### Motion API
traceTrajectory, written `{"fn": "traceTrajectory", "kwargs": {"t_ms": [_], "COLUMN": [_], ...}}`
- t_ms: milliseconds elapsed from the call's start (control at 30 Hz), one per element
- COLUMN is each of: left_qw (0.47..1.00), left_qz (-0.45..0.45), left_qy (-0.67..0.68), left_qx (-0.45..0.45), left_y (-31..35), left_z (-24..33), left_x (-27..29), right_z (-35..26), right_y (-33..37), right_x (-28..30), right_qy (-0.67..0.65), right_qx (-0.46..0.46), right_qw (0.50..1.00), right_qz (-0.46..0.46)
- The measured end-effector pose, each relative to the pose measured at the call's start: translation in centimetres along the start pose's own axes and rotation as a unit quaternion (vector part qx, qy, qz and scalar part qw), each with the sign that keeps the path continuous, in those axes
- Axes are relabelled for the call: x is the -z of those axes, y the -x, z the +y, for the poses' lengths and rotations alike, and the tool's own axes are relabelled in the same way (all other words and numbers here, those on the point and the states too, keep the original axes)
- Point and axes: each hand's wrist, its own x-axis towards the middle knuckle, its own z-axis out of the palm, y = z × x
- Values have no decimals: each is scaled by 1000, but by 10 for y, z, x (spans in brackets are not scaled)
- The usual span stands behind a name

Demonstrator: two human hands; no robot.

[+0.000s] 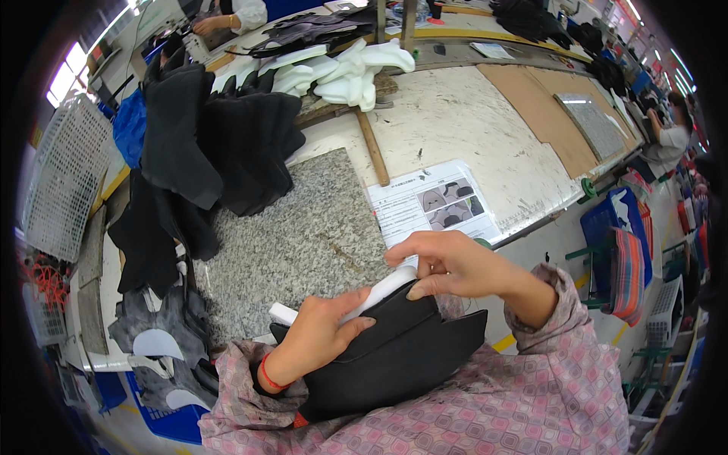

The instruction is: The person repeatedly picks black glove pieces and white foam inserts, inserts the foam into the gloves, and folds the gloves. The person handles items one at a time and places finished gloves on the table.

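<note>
A black shoe upper piece (402,356) lies across my lap against the near edge of the stone slab. Along its upper edge runs a strip of white foam padding (383,294), its left end sticking out past the black material. My left hand (322,334) is closed on the padded edge, thumb on the black side. At the other end of the strip, my right hand (447,269) pinches the foam and black edge between thumb and fingers. The underside of the piece is hidden.
A speckled stone slab (296,227) fills the near table. Black cut pieces (220,144) pile up at left, with grey pieces (163,334) below. White foam pieces (349,72), a hammer (371,148) and a printed sheet (432,201) lie beyond. Other people work at far left and right.
</note>
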Motion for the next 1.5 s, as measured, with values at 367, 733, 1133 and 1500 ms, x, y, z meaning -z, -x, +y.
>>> {"fn": "traceTrajectory", "kwargs": {"t_ms": [367, 733, 1133, 1500], "left_qw": [995, 983, 938, 906], "left_qz": [-64, -83, 19, 106], "left_qy": [-82, -137, -321, 372], "left_qx": [-1, -93, -130, 173], "left_y": [-12, -31, -16, 3], "left_z": [19, 22, 26, -29], "left_x": [4, 9, 3, -3], "right_z": [30, 41, 18, 51], "right_y": [2, 19, -4, 5], "right_x": [1, 13, -27, -8], "right_qy": [161, 68, 392, 164], "right_qx": [194, 136, 164, 65], "right_qw": [967, 983, 903, 984], "right_qz": [47, 105, 62, -25]}}
